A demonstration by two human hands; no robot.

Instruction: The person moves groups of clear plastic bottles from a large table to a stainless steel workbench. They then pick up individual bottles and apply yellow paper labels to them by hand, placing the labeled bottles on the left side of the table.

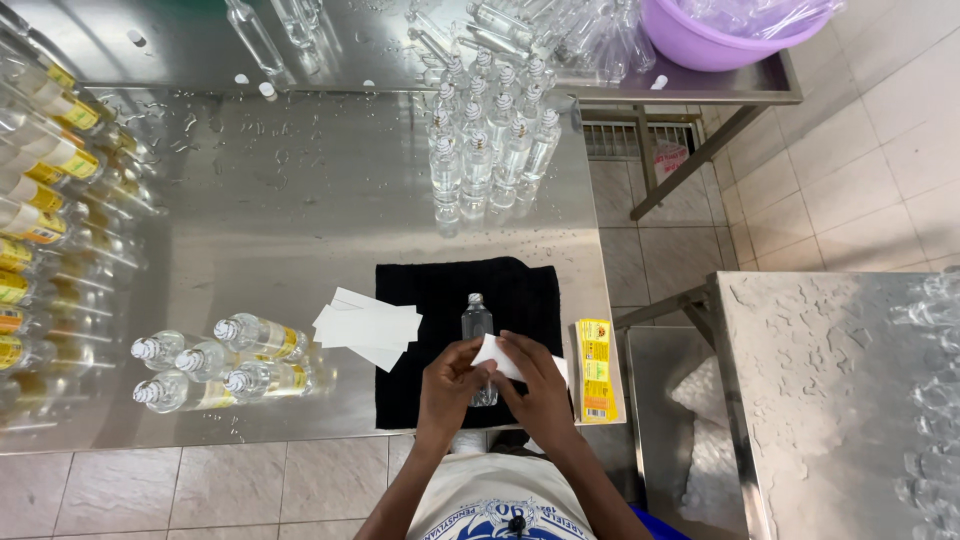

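A small clear bottle [478, 322] stands on a black cloth [440, 300] on the steel table. Both my hands meet at its lower part. My left hand [452, 388] grips the bottle's base from the left. My right hand [540, 385] presses a white label [497, 354] against the bottle's side. White backing papers [366, 326] lie loose at the cloth's left edge. A yellow strip of labels [595, 368] lies right of the cloth, near the table's edge.
Labelled bottles [220, 362] lie on their sides at the left, with more rows [45, 200] along the far left. Several unlabelled clear bottles [490, 135] stand behind. A purple basin [715, 35] sits on the far table. Another steel table [830, 380] stands at right.
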